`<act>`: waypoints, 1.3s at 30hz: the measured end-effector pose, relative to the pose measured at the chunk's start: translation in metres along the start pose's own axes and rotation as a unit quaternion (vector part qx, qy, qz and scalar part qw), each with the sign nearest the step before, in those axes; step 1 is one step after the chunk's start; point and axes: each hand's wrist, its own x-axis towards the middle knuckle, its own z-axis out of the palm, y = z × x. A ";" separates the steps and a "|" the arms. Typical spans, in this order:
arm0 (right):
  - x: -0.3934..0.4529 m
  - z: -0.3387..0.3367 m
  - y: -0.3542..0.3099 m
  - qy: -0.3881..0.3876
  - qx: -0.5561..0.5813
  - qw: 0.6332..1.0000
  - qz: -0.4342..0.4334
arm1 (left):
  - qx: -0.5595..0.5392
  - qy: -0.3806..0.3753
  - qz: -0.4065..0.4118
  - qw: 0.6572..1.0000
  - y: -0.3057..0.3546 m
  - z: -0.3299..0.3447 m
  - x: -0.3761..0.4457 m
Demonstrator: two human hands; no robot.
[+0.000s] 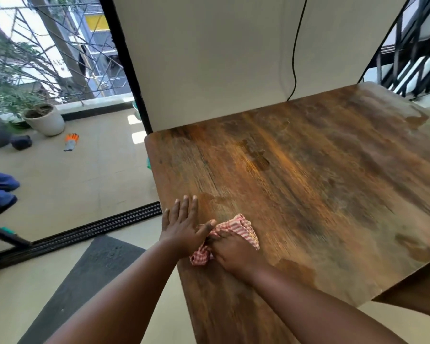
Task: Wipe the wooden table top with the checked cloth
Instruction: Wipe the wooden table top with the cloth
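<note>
Wooden table top [308, 182] fills most of the view, back edge against a white wall panel [209, 58], near-left corner by the person. Wet patches show on it: one mid-table [257, 155], one at the far right corner, one at the right edge, a darker one near the front edge [298, 269] just right of the right forearm. Main risk, as a judgement: those patches are well apart from the cloth, so a wipe that stays in the near-left corner leaves most of the top undone, and a bunched cloth would likely smear water rather than lift it. Black cable [294, 58] hangs down the panel to the table's back edge; a far stroke could snag it or push water toward it. Left hand [181, 225] lies flat on the wood, fingers straight and together, thumb touching the cloth, close to the table's left edge; if it leans hard there it could slip off on a damp surface. Right hand [230, 250] is curled over the checked cloth [243, 228], pressing it down; the cloth is crumpled, part poking out ahead of the knuckles and part behind by the wrist, so the loose tail could drag or slip free of the grip mid-stroke.
</note>
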 end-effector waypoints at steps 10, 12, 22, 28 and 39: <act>-0.047 -0.008 -0.021 0.062 -0.023 0.998 0.012 | 0.066 0.033 0.040 0.996 0.002 0.022 -0.065; -0.060 -0.012 -0.025 0.045 -0.020 0.998 0.035 | 0.072 0.040 0.046 0.996 0.006 0.028 -0.079; -0.164 -0.058 -0.065 0.047 0.003 0.991 0.122 | 0.093 0.054 0.061 0.992 0.045 0.049 -0.196; -0.237 -0.083 -0.071 0.048 -0.021 0.989 0.141 | 0.134 0.076 0.070 0.986 0.093 0.049 -0.239; -0.426 -0.097 0.011 0.012 -0.051 0.991 0.123 | 0.160 0.120 0.101 0.975 0.286 0.121 -0.281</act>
